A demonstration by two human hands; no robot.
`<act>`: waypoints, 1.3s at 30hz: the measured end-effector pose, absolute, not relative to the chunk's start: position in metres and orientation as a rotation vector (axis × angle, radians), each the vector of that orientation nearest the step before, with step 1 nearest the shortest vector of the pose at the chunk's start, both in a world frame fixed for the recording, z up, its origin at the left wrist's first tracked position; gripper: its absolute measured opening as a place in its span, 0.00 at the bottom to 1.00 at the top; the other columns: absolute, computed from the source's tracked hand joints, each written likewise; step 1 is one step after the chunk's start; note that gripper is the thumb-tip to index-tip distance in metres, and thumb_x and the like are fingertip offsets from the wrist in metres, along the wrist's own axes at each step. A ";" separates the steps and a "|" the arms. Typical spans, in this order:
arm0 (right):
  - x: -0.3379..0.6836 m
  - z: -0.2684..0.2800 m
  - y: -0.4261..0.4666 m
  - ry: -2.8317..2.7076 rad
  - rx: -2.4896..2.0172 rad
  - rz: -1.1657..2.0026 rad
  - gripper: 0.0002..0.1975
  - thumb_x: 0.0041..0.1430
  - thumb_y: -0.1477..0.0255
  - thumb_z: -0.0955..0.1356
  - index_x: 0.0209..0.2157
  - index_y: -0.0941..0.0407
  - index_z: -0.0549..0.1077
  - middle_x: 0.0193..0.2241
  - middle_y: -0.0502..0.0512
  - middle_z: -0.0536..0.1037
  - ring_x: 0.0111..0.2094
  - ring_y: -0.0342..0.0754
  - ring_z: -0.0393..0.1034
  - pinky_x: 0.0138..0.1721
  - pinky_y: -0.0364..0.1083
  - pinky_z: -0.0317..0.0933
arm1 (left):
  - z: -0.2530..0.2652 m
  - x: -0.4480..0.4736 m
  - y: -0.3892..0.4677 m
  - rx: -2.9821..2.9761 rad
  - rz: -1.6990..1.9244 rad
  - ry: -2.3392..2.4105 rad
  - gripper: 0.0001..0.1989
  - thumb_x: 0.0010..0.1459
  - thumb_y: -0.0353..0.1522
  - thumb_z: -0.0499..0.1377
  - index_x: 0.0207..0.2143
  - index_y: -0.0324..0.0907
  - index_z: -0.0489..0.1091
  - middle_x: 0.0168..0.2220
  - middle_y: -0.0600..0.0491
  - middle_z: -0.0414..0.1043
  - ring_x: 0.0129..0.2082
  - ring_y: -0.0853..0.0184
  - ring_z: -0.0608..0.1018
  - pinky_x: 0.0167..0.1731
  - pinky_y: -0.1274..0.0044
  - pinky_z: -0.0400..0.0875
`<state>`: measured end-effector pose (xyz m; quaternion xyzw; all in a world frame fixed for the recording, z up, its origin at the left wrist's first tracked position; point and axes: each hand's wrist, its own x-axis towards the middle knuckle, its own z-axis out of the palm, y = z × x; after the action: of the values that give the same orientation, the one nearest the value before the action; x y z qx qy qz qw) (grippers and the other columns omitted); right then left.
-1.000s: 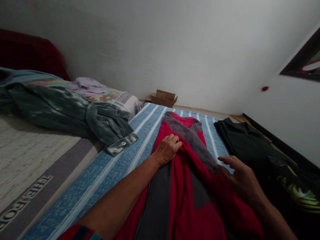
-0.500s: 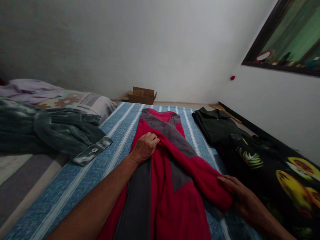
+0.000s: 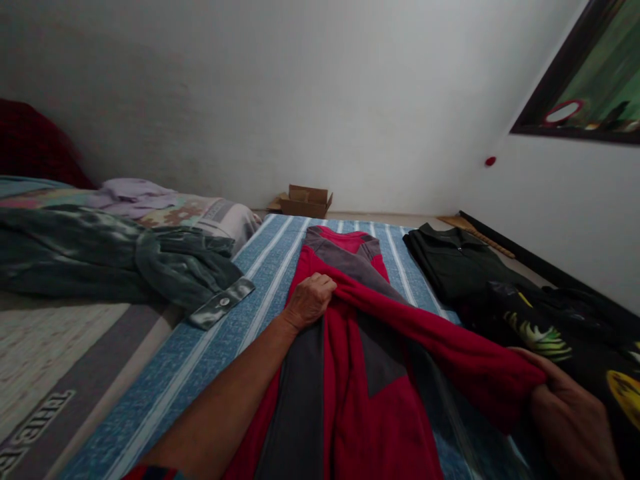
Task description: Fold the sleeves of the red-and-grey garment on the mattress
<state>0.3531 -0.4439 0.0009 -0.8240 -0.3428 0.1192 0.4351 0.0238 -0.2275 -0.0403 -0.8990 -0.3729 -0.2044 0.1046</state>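
Observation:
A red and grey jacket [image 3: 380, 427] lies lengthwise on a blue striped cloth [image 3: 210, 393], its collar end away from me. My left hand [image 3: 311, 300] is closed on the jacket's fabric near the chest, where the sleeve folds across. Off to the right, my right hand [image 3: 570, 407] grips the cuff end of the red sleeve [image 3: 465, 350], which is stretched out and raised over the cloth. The fingertips of that hand are partly hidden behind the sleeve.
On the left a green tie-dyed garment [image 3: 115, 257] lies over a bed [image 3: 65, 333]. At the right are a folded dark garment [image 3: 455, 260] and a black cloth with fruit prints [image 3: 540, 333]. A cardboard box [image 3: 305, 202] stands by the far wall.
My right hand has pulled the sleeve out to the right, so it is straighter and more lifted. My left hand keeps its hold on the jacket. The view has swung left.

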 end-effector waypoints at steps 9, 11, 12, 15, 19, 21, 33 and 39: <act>0.376 -0.034 -0.456 -1.401 -2.029 0.294 0.20 0.38 0.63 0.64 0.35 0.49 0.78 0.37 0.52 0.80 0.36 0.55 0.76 0.35 0.49 0.70 | -0.042 0.023 -0.227 -2.716 -0.581 -1.082 0.07 0.54 0.22 0.51 0.30 0.40 0.66 0.32 0.50 0.69 0.35 0.64 0.69 0.40 0.72 0.65; 0.377 -0.042 -0.465 -1.414 -2.088 0.279 0.21 0.40 0.61 0.64 0.38 0.49 0.77 0.38 0.52 0.80 0.35 0.56 0.76 0.34 0.49 0.70 | -0.042 0.023 -0.228 -2.703 -0.561 -1.064 0.05 0.53 0.24 0.53 0.30 0.40 0.66 0.32 0.50 0.69 0.35 0.63 0.69 0.41 0.71 0.65; 0.377 -0.045 -0.468 -1.398 -2.109 0.275 0.22 0.41 0.60 0.64 0.39 0.49 0.77 0.38 0.53 0.80 0.36 0.55 0.76 0.35 0.48 0.70 | -0.041 0.024 -0.229 -2.689 -0.555 -1.056 0.04 0.53 0.24 0.54 0.31 0.40 0.66 0.33 0.49 0.69 0.36 0.62 0.69 0.41 0.71 0.65; 0.373 -0.049 -0.471 -1.384 -2.066 0.306 0.22 0.45 0.59 0.65 0.42 0.50 0.76 0.39 0.53 0.80 0.38 0.54 0.76 0.37 0.45 0.70 | -0.037 0.028 -0.232 -2.645 -0.570 -1.001 0.04 0.53 0.25 0.55 0.32 0.39 0.68 0.35 0.48 0.70 0.38 0.61 0.69 0.43 0.69 0.63; 0.363 -0.045 -0.463 -1.221 -2.062 0.371 0.24 0.50 0.57 0.64 0.45 0.54 0.75 0.37 0.54 0.80 0.36 0.52 0.76 0.33 0.43 0.69 | -0.034 0.035 -0.236 -2.637 -0.628 -0.872 0.07 0.57 0.25 0.52 0.32 0.40 0.69 0.33 0.49 0.71 0.37 0.62 0.69 0.42 0.70 0.62; 0.357 -0.039 -0.459 -1.143 -2.049 0.423 0.24 0.51 0.56 0.64 0.45 0.55 0.75 0.35 0.54 0.80 0.35 0.52 0.75 0.32 0.43 0.68 | -0.035 0.037 -0.236 -2.617 -0.643 -0.849 0.09 0.59 0.26 0.51 0.31 0.40 0.70 0.32 0.49 0.71 0.35 0.62 0.69 0.40 0.71 0.62; 0.358 -0.028 -0.454 -1.078 -2.237 0.179 0.21 0.49 0.58 0.61 0.36 0.55 0.76 0.24 0.55 0.79 0.25 0.52 0.73 0.23 0.43 0.61 | -0.042 0.030 -0.235 -2.624 -0.605 -0.966 0.08 0.57 0.24 0.50 0.30 0.39 0.68 0.28 0.50 0.69 0.30 0.64 0.70 0.33 0.73 0.63; 0.366 -0.025 -0.450 -1.087 -2.316 0.178 0.21 0.52 0.62 0.58 0.40 0.56 0.74 0.26 0.57 0.79 0.29 0.53 0.74 0.27 0.44 0.62 | -0.036 0.032 -0.238 -2.700 -0.483 -1.035 0.08 0.57 0.24 0.50 0.33 0.40 0.68 0.34 0.50 0.69 0.36 0.64 0.69 0.35 0.74 0.64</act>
<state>0.3659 -0.4497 -0.0250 -0.8658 -0.4063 0.0667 0.2845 0.0325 -0.2379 -0.0363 -0.9159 -0.3510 -0.1639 0.1048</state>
